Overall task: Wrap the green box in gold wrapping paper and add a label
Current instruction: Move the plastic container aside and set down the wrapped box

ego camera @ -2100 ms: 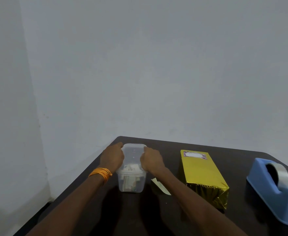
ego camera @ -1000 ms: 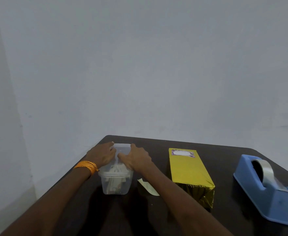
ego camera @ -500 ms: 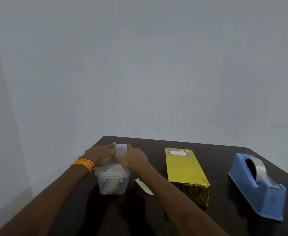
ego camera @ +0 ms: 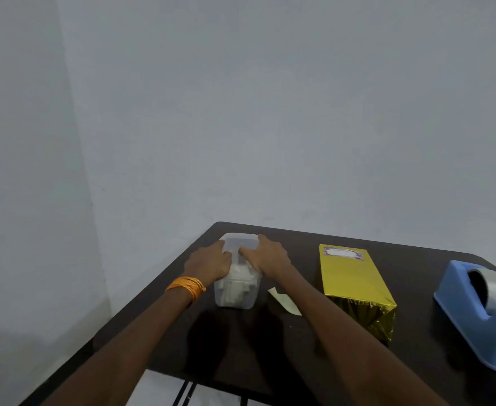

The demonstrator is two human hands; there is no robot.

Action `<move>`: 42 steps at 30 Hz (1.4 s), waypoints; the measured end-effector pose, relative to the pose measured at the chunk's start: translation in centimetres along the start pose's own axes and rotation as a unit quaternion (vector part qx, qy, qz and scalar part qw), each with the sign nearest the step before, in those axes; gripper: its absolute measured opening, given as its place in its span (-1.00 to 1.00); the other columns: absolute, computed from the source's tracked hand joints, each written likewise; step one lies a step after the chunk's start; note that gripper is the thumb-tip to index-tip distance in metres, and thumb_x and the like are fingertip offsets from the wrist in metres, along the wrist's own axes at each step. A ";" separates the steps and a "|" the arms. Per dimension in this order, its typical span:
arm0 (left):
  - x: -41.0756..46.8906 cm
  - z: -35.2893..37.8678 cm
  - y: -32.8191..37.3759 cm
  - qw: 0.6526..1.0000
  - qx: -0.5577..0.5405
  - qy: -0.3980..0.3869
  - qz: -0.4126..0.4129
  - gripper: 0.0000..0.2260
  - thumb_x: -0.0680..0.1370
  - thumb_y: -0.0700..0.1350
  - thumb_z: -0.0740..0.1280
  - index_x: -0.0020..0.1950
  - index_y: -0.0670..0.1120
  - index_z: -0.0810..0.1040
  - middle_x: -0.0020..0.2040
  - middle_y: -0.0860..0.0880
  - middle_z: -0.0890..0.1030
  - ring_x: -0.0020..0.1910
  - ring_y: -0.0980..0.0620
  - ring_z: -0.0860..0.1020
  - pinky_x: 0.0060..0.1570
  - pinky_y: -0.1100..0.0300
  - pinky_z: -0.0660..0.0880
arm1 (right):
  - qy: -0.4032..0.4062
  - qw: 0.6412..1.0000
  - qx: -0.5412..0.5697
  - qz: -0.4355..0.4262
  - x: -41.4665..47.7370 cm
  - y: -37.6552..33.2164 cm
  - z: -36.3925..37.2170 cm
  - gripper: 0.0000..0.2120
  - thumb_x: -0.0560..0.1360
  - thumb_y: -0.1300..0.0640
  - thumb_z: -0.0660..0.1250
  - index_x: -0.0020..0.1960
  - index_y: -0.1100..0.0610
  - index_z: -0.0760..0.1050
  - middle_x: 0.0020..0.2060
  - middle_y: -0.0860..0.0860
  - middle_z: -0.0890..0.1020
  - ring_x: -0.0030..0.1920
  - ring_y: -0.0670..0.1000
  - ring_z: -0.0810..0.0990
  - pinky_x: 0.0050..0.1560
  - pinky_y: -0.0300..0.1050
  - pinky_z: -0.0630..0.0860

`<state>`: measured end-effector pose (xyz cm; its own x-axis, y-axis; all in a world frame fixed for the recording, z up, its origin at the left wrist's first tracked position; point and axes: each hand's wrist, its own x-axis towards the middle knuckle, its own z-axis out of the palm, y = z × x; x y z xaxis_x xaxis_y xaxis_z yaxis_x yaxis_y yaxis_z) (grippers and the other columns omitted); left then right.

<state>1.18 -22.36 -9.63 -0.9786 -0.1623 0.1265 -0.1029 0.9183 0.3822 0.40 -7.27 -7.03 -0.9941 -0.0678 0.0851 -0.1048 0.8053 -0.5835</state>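
Observation:
The gold-wrapped box (ego camera: 350,278) lies on the dark table (ego camera: 416,265), right of my forearms. A white label with a purple border (ego camera: 342,253) is stuck on its far end. Both hands are on a clear plastic container (ego camera: 236,291) near the table's far left corner. My left hand (ego camera: 208,263) grips its left side and my right hand (ego camera: 270,256) grips its right side. Both thumbs press on the lid (ego camera: 239,241) near its middle. Pale papers show through the container wall.
A blue tape dispenser (ego camera: 481,320) with a grey roll stands at the right edge. A pale backing strip (ego camera: 285,300) lies between the container and the gold box. The table's left edge runs close beside the container, with the wall behind it.
My hands stayed on the container while the thumbs slid inward over the lid until they nearly meet. The gold box and the dispenser have not moved.

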 end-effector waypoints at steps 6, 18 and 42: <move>-0.4 -0.4 0.1 1.000 -0.004 0.007 0.013 -0.46 0.59 0.17 0.04 0.52 -0.02 0.32 0.46 -0.10 0.44 0.37 -0.19 0.45 0.34 -0.05 0.41 | 0.030 0.999 0.021 0.023 -1.6 -0.3 0.5 -0.35 0.50 -0.24 0.26 0.45 0.12 0.31 0.26 0.16 0.56 0.23 0.21 0.56 0.15 0.01 0.52; -0.1 -0.2 -0.4 0.999 -0.032 0.011 0.017 -0.50 0.60 0.14 0.02 0.47 -0.04 0.39 0.45 -0.06 0.44 0.36 -0.14 0.46 0.34 -0.02 0.41 | 0.084 0.993 0.083 0.028 -3.1 0.3 0.8 -0.52 0.51 -0.11 0.37 0.31 0.15 0.50 0.16 0.12 0.64 0.13 0.14 0.63 0.01 -0.08 0.53; -3.7 -0.9 -7.8 0.938 -0.334 -0.045 0.077 -0.22 0.16 0.21 0.66 0.30 0.00 0.52 0.20 0.06 0.64 0.19 0.09 0.60 0.24 0.00 0.54 | -0.049 0.943 0.329 -0.031 -4.7 1.6 3.2 -0.49 0.14 -0.14 0.59 0.03 0.03 0.62 -0.05 -0.07 0.72 -0.01 -0.06 0.70 0.10 0.01 0.65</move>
<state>5.75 -29.21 -12.25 -0.9868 0.0120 0.1613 0.1463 0.4920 0.8582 4.79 -7.53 -10.95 -0.9800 -0.1821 0.0796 -0.1262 0.2610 -0.9570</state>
